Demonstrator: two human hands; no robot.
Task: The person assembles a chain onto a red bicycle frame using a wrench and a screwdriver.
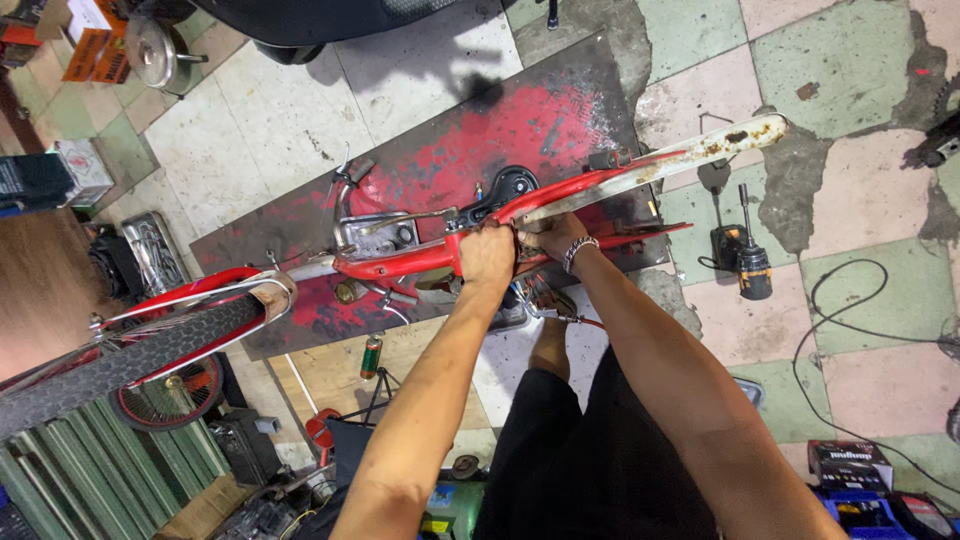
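A red bicycle frame (400,262) lies across the middle of the head view, raised above the floor. Its front wheel with a black tyre (120,360) and red mudguard points to the lower left. A rusty white rear mudguard (690,150) sticks out to the upper right. My left hand (487,255) grips the red frame tube near the saddle post area. My right hand (553,238), with a metal bracelet on the wrist, is closed on the frame right beside it, near the base of the white mudguard. What the fingers pinch is hidden.
A red-stained dark board (560,110) lies on the tiled floor under the bicycle. A cordless drill (748,262) and a black cable (860,300) lie to the right. Boxes (850,465) sit at the lower right, a metal tray (150,250) and cartons at the left.
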